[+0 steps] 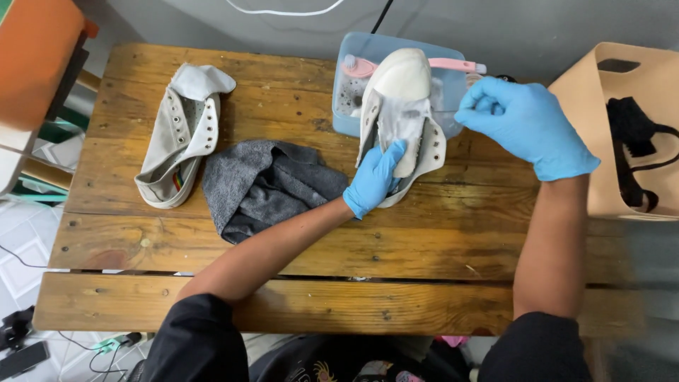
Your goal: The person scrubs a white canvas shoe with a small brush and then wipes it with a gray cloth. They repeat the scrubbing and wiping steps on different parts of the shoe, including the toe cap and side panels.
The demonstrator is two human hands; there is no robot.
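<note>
A: Status, left to right?

B: Far left of the left hand: a second white canvas shoe (pixel 178 138) lying on the wooden tabletop (pixel 283 247), laces out, tongue flopped up. Just left of that hand: crumpled grey towel (pixel 265 185), touching the forearm.

A: Left hand?

B: Left hand (pixel 373 178), blue glove, closed around the heel end of the white shoe (pixel 403 106), fingers tucked inside the opening on the tongue. Shoe is tilted, toe resting up on the rim of the clear blue tub (pixel 353 92). Pink brush (pixel 414 65) lies across the tub beyond the toe.

A: Right hand?

B: Right hand (pixel 520 120), also gloved, fingers curled shut just right of the shoe. Seems to be pinching something small and pale near the eyelet side; can't tell what.

A: Handling?

B: My read: light, canvas upper soft and collapsible, probably damp and a bit slick. Rubber toe and sole are the stiff parts. Best hold is heel or sole edge, not the floppy sides.

A: Right of that?

B: Tan bag (pixel 622 141) with something black inside, well apart from the right hand.
</note>
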